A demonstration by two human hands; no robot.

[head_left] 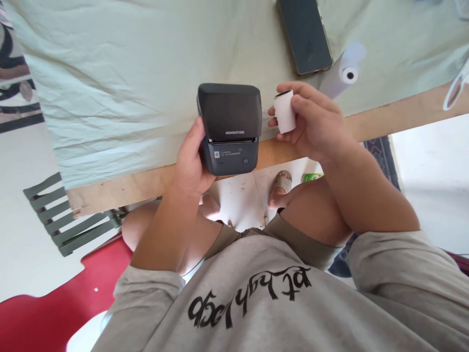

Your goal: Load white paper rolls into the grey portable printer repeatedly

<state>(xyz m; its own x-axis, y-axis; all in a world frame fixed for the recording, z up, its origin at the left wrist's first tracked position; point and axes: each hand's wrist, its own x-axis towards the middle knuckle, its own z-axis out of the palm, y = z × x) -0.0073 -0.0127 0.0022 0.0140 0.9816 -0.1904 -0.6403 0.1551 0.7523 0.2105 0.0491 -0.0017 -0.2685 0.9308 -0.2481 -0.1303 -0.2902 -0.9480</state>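
A dark label printer (230,117) marked NIIMBOT is held up over the table's front edge, its lid down. My left hand (192,164) grips it from the left and below, with the thumb along its side; the other fingers are hidden behind it. To the right of the printer, my right hand (315,117) pinches a small piece of white paper (285,112) between thumb and fingers. The piece has a ragged left edge and a dark strip at its top. A gap separates the paper from the printer.
A dark phone (306,36) lies on the pale green tablecloth (128,73) at the back right. Near it, by the right hand, is a white paper roll (340,73) with a dark core. The table's bare wooden edge (384,117) runs in front. A red chair (73,303) stands at lower left.
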